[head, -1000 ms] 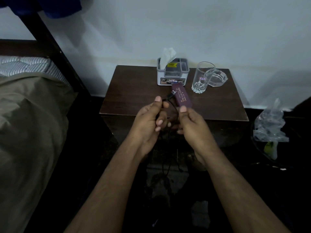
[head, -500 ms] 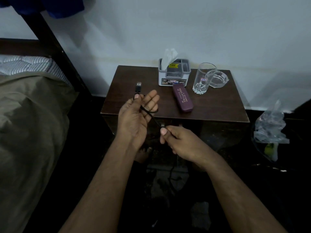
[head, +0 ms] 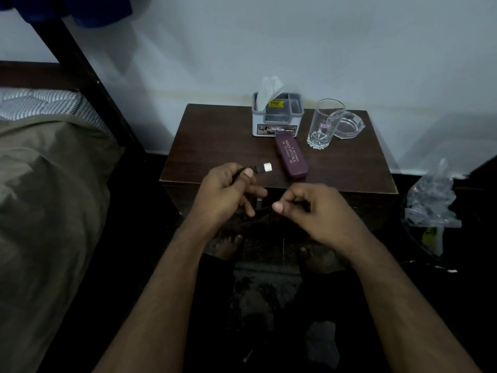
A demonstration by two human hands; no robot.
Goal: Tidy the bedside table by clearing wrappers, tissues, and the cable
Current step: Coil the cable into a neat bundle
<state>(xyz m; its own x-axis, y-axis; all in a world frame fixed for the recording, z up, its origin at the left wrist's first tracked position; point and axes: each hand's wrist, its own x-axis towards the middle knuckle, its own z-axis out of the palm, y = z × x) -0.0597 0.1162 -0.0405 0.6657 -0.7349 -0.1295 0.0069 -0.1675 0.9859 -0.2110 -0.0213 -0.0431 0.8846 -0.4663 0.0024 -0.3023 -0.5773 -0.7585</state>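
A black cable (head: 262,168) with a silver USB plug sticks out to the right of my left hand (head: 226,191), which grips it just behind the plug, over the front edge of the dark wooden bedside table (head: 215,141). My right hand (head: 309,208) is curled in front of the table and pinches another stretch of the same cable between thumb and fingers. The cable between the hands is mostly hidden against the dark table front. A white tissue (head: 269,90) stands up from a grey organiser box (head: 277,119) at the table's back.
A maroon spectacle case (head: 291,159) lies mid-table, with a drinking glass (head: 322,125) and a glass ashtray (head: 347,125) at the back right. A bed with an olive cover (head: 48,197) is on the left. A clear plastic bag (head: 433,200) sits on the right.
My left hand has closed around the cable and turned the plug from pointing up to pointing right. My right hand has risen and moved right, closer to the table front.
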